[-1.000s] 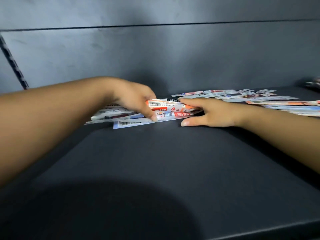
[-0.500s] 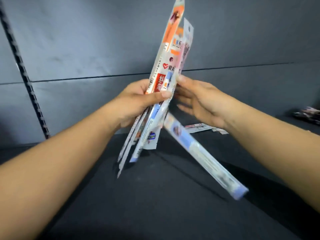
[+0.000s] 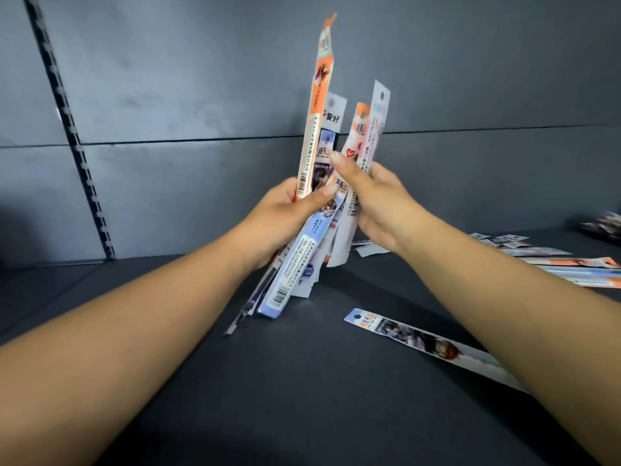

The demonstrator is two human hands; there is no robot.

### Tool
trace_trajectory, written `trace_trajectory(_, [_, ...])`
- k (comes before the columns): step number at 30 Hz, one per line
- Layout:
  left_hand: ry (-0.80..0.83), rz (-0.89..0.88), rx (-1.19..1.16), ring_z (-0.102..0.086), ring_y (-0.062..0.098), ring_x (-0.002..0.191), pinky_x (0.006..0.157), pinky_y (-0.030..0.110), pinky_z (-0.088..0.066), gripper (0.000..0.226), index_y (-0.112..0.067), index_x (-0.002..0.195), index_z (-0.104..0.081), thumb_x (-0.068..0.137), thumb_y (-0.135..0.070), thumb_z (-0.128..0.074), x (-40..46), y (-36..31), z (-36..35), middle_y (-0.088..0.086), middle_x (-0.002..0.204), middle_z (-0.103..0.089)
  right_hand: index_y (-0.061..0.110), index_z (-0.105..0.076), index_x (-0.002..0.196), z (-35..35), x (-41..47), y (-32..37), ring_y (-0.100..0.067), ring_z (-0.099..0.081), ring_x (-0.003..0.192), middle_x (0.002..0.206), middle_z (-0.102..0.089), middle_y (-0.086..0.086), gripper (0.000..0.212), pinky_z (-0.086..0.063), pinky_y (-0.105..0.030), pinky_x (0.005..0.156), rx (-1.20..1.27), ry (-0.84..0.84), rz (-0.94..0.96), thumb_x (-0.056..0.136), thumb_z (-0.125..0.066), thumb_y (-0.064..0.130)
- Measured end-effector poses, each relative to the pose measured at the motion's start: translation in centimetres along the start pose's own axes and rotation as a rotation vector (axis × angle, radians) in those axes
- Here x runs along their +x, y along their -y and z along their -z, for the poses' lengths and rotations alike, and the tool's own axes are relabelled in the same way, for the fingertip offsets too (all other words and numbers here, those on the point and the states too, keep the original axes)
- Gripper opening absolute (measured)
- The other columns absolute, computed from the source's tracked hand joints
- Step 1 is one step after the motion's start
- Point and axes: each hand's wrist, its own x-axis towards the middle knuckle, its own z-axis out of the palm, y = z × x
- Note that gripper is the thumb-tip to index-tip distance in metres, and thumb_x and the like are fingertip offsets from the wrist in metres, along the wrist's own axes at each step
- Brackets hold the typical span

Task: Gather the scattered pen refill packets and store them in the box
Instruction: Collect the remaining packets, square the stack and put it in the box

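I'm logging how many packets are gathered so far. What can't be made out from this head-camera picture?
- Bundle of packets: exact count unknowable; they overlap, and the left hand and right hand cover the middle.
- Fallen packet: far end hidden by the right forearm.
- Scattered packets: cut off by the right edge, blurred.
- Box: not in view.

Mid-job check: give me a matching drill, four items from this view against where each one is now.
1. tall orange packet
2. pale blue packet
3. fallen packet
4. scattered packets

a. flat, under the right forearm
b. far right on the shelf
c. sticks highest from the left hand
d. hangs lowest below that hand

Pairs: 1-c, 2-d, 3-a, 4-b
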Motion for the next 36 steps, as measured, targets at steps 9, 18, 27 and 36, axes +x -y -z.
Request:
trace_trajectory(9, [0.243, 0.036, 0.299, -0.064, 0.002, 0.097, 0.089, 0.018, -0.047, 0.039, -0.028, 0.104, -0.058, 0.071, -0.019, -0.075, -0.7, 0.5, 0.1, -0.011, 0.101, -0.068, 0.016, -0.050, 0.083, -0.8, -1.2, -0.2, -0.008, -0.064, 0.064, 0.076, -0.061, 0.000, 0.011, -0.057, -0.023, 0.062, -0.006, 0.064, -0.052, 0.082, -0.061, 0.014])
trace_trajectory(18, [-0.134, -0.201, 0.161, -0.062, -0.005, 0.062, 0.067, 0.011, -0.050, 0.027, -0.024, 0.075, -0.056, 0.071, -0.003, -0.073, 0.4, -1.3, -0.7, -0.015, 0.063, -0.065, 0.016, -0.043, 0.112, -2.3, 0.1, 2.8, -0.017, -0.063, 0.081, 0.088, -0.061, -0.002, 0.059, -0.055, -0.039, 0.081, -0.050, 0.004, 0.312, 0.064, -0.076, 0.005])
trace_trajectory(27, [-0.058, -0.060, 0.076, -0.064, 0.012, 0.087, 0.085, 0.027, -0.052, 0.037, -0.027, 0.090, -0.055, 0.059, -0.017, -0.073, -0.6, 1.9, -0.8, -0.005, 0.091, -0.066, 0.011, -0.051, 0.103, -1.2, -0.6, 1.1, -0.007, -0.061, 0.068, 0.079, -0.061, 0.002, 0.028, -0.054, -0.025, 0.070, -0.034, 0.015, 0.072, 0.079, -0.065, 0.009])
trace_trajectory(36, [-0.119, -0.136, -0.019, -0.062, 0.004, 0.070, 0.075, 0.022, -0.053, 0.038, -0.024, 0.085, -0.050, 0.072, 0.009, -0.064, -0.4, -0.5, -0.5, -0.005, 0.079, -0.063, 0.011, -0.049, 0.115, -2.6, -0.7, 2.1, -0.013, -0.065, 0.072, 0.088, -0.065, -0.002, 0.043, -0.054, -0.033, 0.074, 0.004, 0.060, 0.168, 0.077, -0.068, 0.018])
